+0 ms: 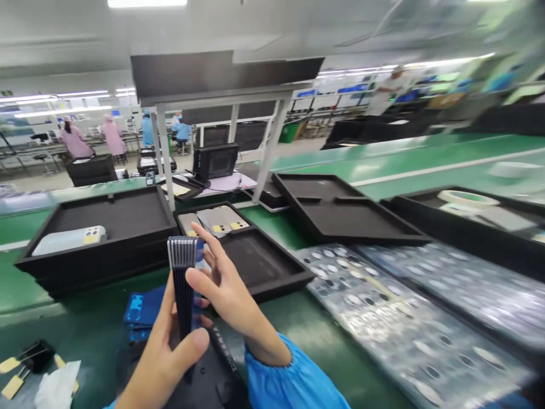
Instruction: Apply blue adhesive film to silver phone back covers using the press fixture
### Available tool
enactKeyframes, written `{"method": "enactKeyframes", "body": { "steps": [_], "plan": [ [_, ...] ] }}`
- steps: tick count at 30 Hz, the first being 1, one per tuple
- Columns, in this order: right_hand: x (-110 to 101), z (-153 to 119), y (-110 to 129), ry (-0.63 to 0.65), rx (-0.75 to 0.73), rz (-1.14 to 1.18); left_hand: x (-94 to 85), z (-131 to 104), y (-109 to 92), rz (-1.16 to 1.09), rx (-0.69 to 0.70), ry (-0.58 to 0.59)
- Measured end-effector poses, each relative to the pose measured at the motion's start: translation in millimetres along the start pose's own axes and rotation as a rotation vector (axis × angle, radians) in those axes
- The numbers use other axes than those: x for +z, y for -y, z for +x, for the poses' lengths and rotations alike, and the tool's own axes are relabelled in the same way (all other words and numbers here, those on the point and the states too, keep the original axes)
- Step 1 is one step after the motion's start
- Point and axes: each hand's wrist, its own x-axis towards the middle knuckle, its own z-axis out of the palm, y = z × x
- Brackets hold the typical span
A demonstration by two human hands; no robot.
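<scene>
Upright in front of me is a stack of thin dark plates (184,284) with shiny metallic edges at the top. My left hand (164,346) wraps round its lower part, thumb on the near side. My right hand (227,289) holds the stack's upper right side, where a bluish translucent piece shows between the fingers. Below the hands, blue film-like pieces (145,309) lie on the green bench beside a black fixture (204,383), partly hidden by my left hand.
Black trays (128,216) with phone-like panels (70,241) stand at left and centre. Another black tray (340,210) is behind right. Clear plastic sheets with round parts (383,318) lie right. Clips (36,358) and white tissue (57,386) are left. People work far behind.
</scene>
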Motion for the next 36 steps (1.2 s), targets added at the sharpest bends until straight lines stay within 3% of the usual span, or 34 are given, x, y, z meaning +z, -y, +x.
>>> {"method": "enactKeyframes", "body": {
  "steps": [5,12,17,22,29,36],
  "plan": [
    [-4,3,-15,0.007,0.066,0.119,-17.7,6,23,0.066,0.018,0.092],
    [-1,3,-34,0.059,0.085,0.259,-32.1,6,46,0.097,0.018,0.088],
    [-2,7,-45,0.050,0.061,0.354,-35.9,6,48,0.101,-0.023,0.064],
    [2,8,-51,-0.008,-0.016,0.288,-34.6,6,45,0.112,-0.060,0.039],
    [2,10,-51,-0.010,0.056,0.267,-36.8,6,47,0.145,-0.080,0.034],
    [-3,11,-52,0.021,0.036,0.268,-39.5,6,49,0.152,-0.059,0.049]
  ]
}}
